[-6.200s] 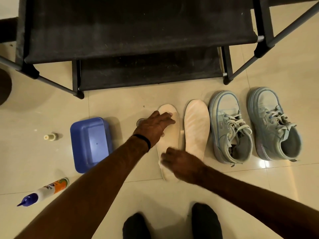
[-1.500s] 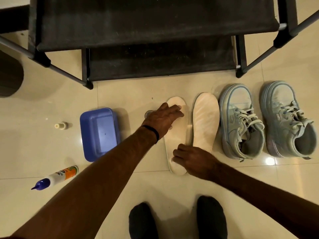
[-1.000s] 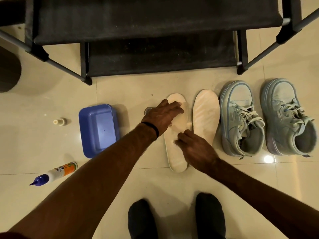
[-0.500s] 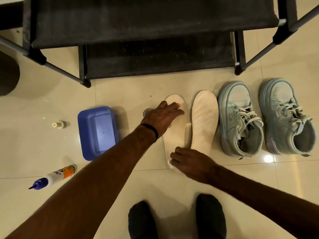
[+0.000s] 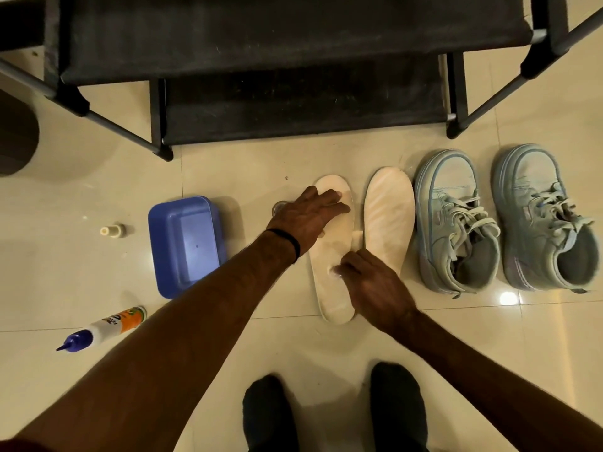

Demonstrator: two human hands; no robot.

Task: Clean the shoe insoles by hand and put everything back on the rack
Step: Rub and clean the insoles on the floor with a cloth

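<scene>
Two pale insoles lie side by side on the tiled floor in front of the black shoe rack point(image 5: 261, 37). My left hand point(image 5: 308, 218) presses flat on the toe end of the left insole point(image 5: 334, 300). My right hand point(image 5: 372, 285) has its bent fingertips on the middle of that same insole, where a small white smear shows. The right insole point(image 5: 388, 216) lies untouched beside it. To its right stand two light grey-blue sneakers, the left sneaker point(image 5: 453, 223) and the right sneaker point(image 5: 538, 216), laces loose.
A blue plastic tub point(image 5: 186, 239) sits left of the insoles. Further left lie a small cream cap point(image 5: 112, 230) and a white bottle with a blue nozzle point(image 5: 107, 326). My feet in dark socks point(image 5: 267, 412) stand at the bottom edge. A dark round object point(image 5: 16, 132) is at far left.
My right hand has slid back and forth along the left insole, from its heel up to its middle. My left hand has stayed pressed on the toe end.
</scene>
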